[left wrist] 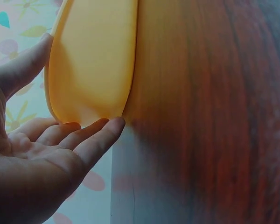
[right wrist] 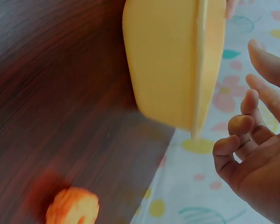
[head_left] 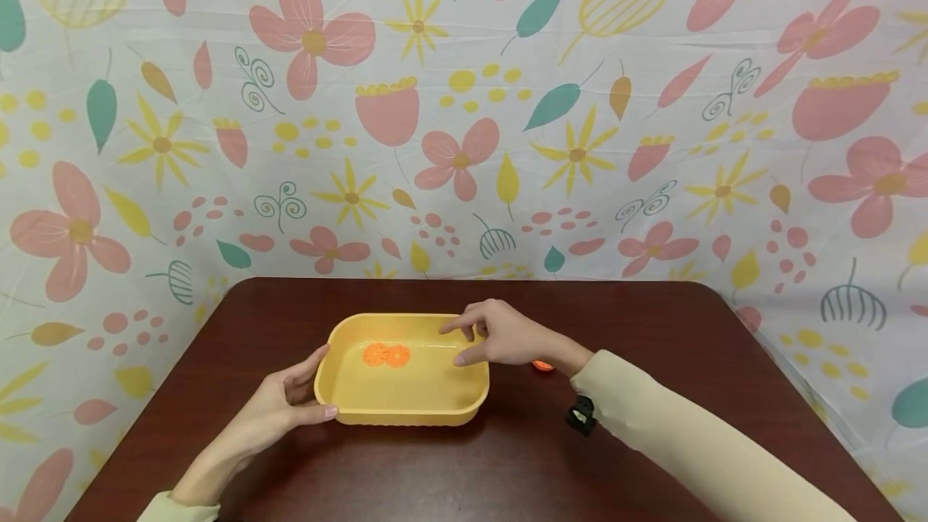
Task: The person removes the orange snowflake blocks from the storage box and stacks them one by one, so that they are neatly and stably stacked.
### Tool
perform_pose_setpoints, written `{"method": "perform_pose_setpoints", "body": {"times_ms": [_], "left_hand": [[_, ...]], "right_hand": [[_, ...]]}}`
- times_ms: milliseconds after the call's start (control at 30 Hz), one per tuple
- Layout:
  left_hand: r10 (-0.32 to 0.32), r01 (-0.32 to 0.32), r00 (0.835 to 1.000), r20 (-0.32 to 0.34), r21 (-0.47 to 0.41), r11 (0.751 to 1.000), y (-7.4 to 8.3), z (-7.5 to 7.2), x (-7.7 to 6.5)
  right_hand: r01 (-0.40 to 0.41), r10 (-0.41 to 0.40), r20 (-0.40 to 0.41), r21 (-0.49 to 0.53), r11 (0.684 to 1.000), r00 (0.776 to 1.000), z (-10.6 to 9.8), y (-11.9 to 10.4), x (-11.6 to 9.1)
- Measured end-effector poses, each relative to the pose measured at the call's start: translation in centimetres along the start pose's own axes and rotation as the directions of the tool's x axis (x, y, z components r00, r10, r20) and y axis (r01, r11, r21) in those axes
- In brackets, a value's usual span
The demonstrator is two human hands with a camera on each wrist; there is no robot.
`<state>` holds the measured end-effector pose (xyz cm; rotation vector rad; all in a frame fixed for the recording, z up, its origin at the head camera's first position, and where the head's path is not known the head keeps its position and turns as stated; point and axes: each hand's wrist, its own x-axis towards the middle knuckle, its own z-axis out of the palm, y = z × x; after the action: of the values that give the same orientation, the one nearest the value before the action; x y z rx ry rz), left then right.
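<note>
A yellow rectangular plastic tub (head_left: 402,417) stands on the table, with two orange slices (head_left: 397,356) lying side by side on its floor. My left hand (head_left: 279,401) grips the tub's left end, thumb at the front corner of the rim and fingers against the end wall. In the left wrist view, those fingers (left wrist: 95,140) rest along the tub's edge. Over the tub's right end hovers my right hand (head_left: 500,335), its fingers loosely bent with nothing between them. Another orange piece (head_left: 542,365) lies right of the tub, partly hidden by the right wrist.
The dark brown wooden table (head_left: 616,304) reaches back to a hanging cloth (head_left: 464,47) printed with flowers and leaves. A small black device (head_left: 581,416) sits at the right sleeve cuff.
</note>
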<state>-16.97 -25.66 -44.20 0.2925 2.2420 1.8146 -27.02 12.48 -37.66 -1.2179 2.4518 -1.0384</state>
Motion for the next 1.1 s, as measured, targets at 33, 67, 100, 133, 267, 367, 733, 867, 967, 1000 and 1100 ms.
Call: {"method": "perform_pose_setpoints", "body": {"times_ms": [33, 67, 100, 133, 267, 367, 733, 867, 967, 1000, 1100], "left_hand": [[0.001, -0.001, 1.0, 0.0, 0.0, 1.0, 0.0, 0.0, 0.0], [0.002, -0.002, 1.0, 0.0, -0.002, 1.0, 0.0, 0.0, 0.0], [0.004, -0.004, 1.0, 0.0, -0.002, 1.0, 0.0, 0.0, 0.0], [0.006, -0.005, 1.0, 0.003, -0.005, 1.0, 0.0, 0.0, 0.0], [0.009, -0.009, 1.0, 0.01, -0.013, 1.0, -0.1, 0.0, 0.0], [0.012, -0.012, 1.0, 0.016, -0.025, 1.0, -0.1, -0.1, 0.0], [0.012, -0.011, 1.0, 0.021, -0.04, 0.999, -0.3, -0.2, 0.3], [0.013, -0.012, 1.0, 0.025, -0.04, 0.999, -0.2, -0.2, 0.3], [0.018, -0.017, 0.999, 0.026, -0.044, 0.999, 0.0, -0.2, 0.3], [0.019, -0.018, 0.999, 0.026, -0.044, 0.999, 0.0, -0.2, 0.3], [0.021, -0.019, 0.999, 0.03, -0.046, 0.999, 0.0, -0.1, 0.4]], "right_hand": [[0.001, -0.001, 0.008, -0.005, 1.0, 1.0, 0.3, -0.1, 0.4], [0.005, -0.005, 0.016, -0.013, 1.0, 1.0, 0.6, -0.1, 0.9], [0.008, -0.008, 0.022, -0.02, 1.0, 1.0, 1.0, -0.2, 1.3], [0.012, -0.011, 0.028, -0.023, 1.0, 1.0, 1.3, -0.2, 1.6], [0.027, -0.025, 0.05, -0.045, 0.999, 0.998, 2.5, -0.2, 2.9], [0.021, -0.018, 0.071, -0.04, 0.999, 0.997, 3.3, -0.2, 3.7], [-0.031, 0.039, 0.166, -0.049, 0.998, 0.985, 4.7, 0.4, 5.9], [-0.033, 0.043, 0.204, -0.051, 0.998, 0.978, 4.8, 0.4, 6.6], [-0.037, 0.051, 0.231, -0.061, 0.997, 0.972, 4.6, 0.2, 7.0], [-0.038, 0.053, 0.238, -0.067, 0.997, 0.97, 4.6, 0.1, 7.1], [-0.056, 0.081, 0.268, -0.099, 0.993, 0.96, 4.5, 0.1, 7.4]]}}
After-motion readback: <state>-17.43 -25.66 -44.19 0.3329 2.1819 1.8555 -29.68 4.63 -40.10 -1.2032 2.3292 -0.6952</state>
